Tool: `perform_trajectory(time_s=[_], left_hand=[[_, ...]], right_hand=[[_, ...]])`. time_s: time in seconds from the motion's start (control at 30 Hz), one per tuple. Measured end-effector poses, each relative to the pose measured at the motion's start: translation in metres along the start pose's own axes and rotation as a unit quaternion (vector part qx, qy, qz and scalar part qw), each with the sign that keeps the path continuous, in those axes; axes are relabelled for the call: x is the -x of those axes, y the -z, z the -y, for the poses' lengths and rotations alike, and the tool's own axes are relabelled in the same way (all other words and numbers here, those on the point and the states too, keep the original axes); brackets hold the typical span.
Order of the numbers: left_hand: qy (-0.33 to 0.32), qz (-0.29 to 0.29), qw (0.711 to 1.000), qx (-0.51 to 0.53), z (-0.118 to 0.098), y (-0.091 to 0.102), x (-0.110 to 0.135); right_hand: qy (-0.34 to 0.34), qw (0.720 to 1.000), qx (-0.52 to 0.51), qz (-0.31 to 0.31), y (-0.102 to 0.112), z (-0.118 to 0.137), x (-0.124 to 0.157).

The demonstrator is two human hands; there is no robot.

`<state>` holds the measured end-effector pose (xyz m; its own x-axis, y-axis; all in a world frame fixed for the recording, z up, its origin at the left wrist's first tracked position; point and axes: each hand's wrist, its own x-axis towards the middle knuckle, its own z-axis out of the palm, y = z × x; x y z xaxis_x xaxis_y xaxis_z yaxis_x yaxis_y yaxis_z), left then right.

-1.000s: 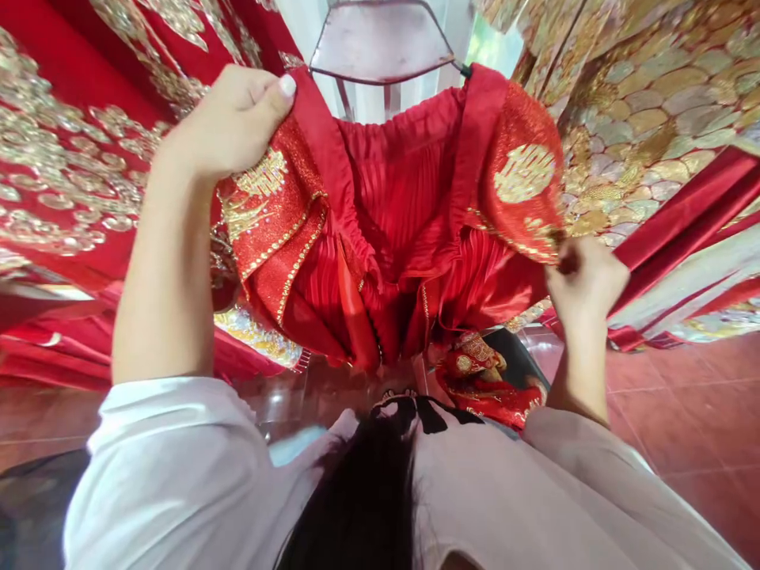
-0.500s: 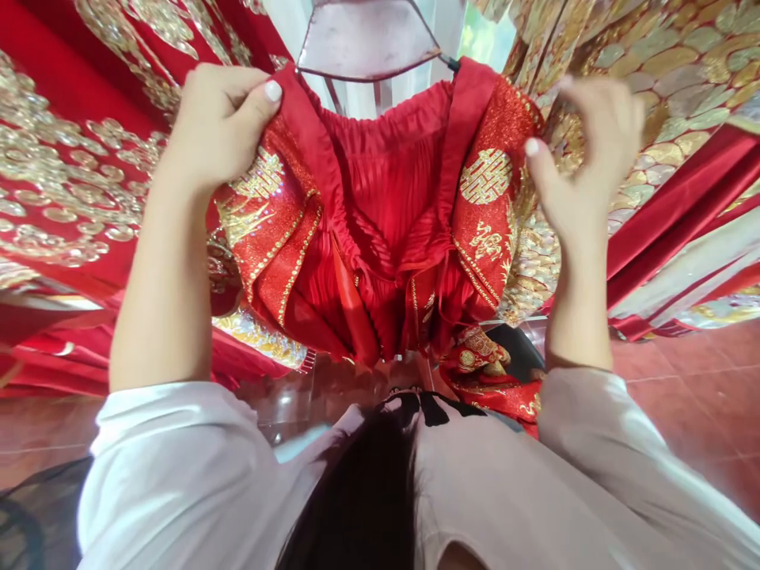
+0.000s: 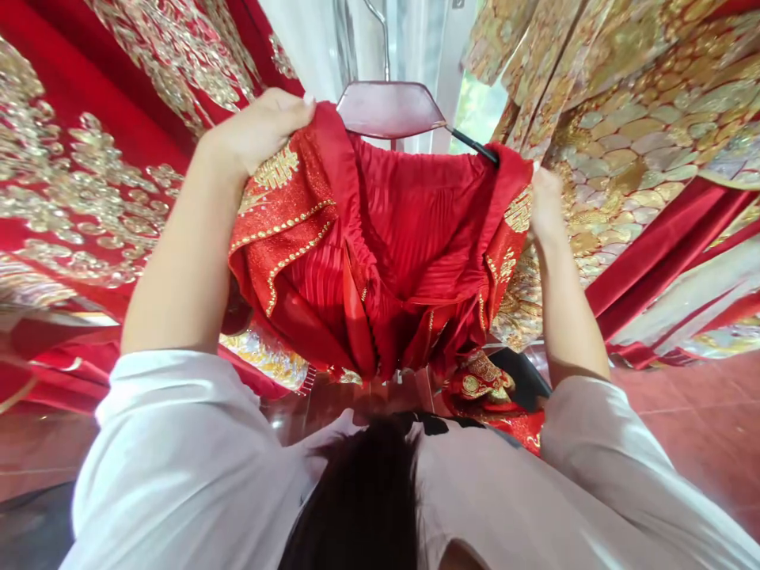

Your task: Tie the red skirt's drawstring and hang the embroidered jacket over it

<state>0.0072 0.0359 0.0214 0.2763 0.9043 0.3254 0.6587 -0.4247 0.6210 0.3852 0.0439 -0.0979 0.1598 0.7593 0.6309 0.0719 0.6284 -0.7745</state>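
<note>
A: Nearest, both white sleeves (image 3: pixel 178 443) reach up. The left hand (image 3: pixel 255 131), upper middle of the frame, has its fingers clamped on the red skirt (image 3: pixel 404 237) at the waistband.

B: And the right hand (image 3: pixel 543 210)?

A: Its fingers are pinched on the other edge — right of centre.

B: Risk?

A: The waistband could slip off the hanger (image 3: pixel 392 109) behind it — the right clip looks barely caught.
</note>
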Motion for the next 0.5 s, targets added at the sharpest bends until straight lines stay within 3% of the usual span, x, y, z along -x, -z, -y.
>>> perform_trajectory(time_s=[0.13,0.27,0.37,0.43,0.5], left_hand=[[0.029,0.049,0.998,0.032,0.003,-0.003,0.006],[-0.045,-0.005,0.996,-0.078,0.012,0.006,0.029],[-0.113,-0.029,0.987,-0.112,0.010,0.010,0.044],[-0.121,-0.032,0.986,-0.112,0.011,0.008,0.047],[-0.100,-0.078,0.990,-0.059,0.016,0.003,0.043]], right_hand=[[0.054,0.994,0.066,0.068,0.010,0.042,0.000],[0.064,0.959,0.224,0.165,0.002,0.080,0.000],[0.115,0.920,0.344,0.149,-0.014,0.085,-0.008],[0.165,0.898,0.391,0.119,-0.030,0.086,-0.018],[0.213,0.880,0.417,0.077,-0.051,0.088,-0.023]])
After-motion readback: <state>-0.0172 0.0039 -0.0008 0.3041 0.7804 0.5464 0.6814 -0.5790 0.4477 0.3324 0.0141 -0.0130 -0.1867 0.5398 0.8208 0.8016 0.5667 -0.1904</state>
